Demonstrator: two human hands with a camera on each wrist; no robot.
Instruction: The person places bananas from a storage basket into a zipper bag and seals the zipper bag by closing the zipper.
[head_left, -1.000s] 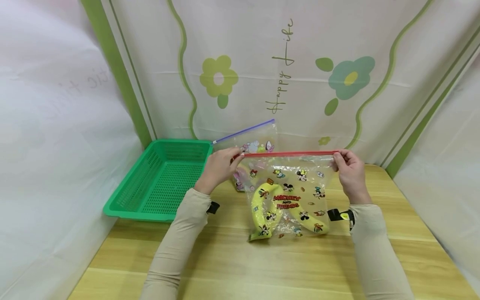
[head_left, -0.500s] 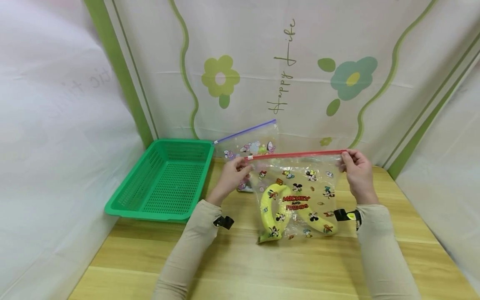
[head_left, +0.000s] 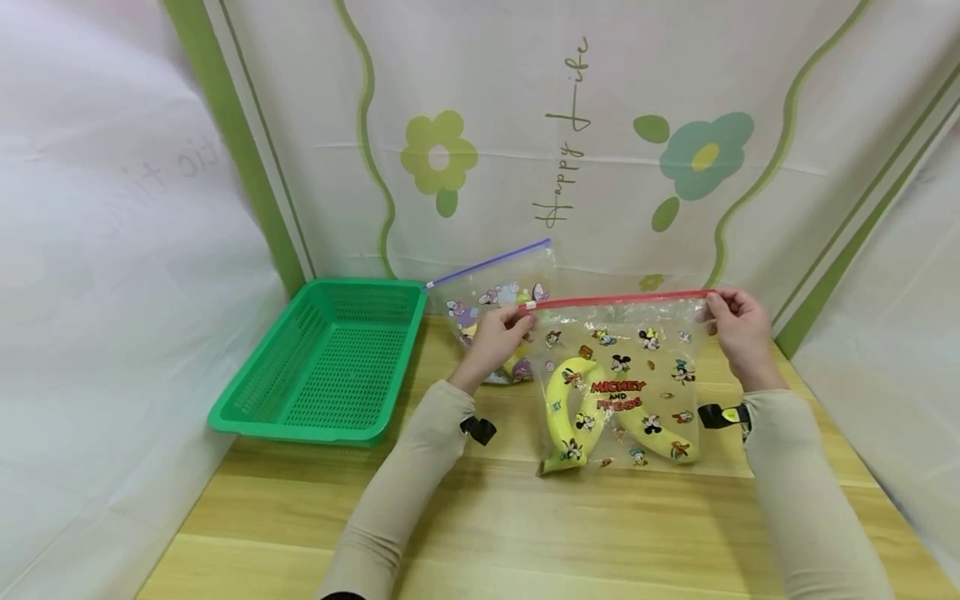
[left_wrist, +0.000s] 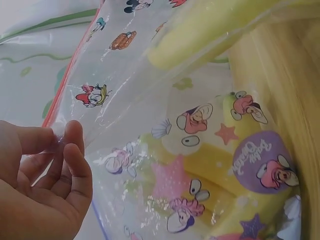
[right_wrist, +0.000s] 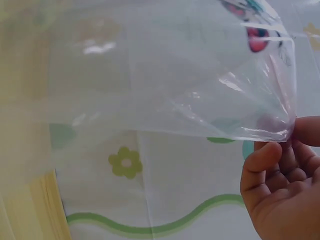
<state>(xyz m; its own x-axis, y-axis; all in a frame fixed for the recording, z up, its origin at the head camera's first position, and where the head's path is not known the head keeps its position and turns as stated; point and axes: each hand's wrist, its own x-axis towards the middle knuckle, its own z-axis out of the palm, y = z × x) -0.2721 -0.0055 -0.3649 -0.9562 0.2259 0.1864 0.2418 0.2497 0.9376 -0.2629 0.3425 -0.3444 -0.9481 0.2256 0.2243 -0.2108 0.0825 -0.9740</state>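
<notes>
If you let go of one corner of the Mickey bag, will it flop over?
Probably. The bag is thin clear film, wrinkled in the wrist views, so likely floppy. Only the left hand and right hand pinching its top corners keep it up. The bananas inside would likely drag it down.

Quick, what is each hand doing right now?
Left hand: pinches the left top corner of the red-zip bag.
Right hand: pinches the bag's right top corner.
</notes>
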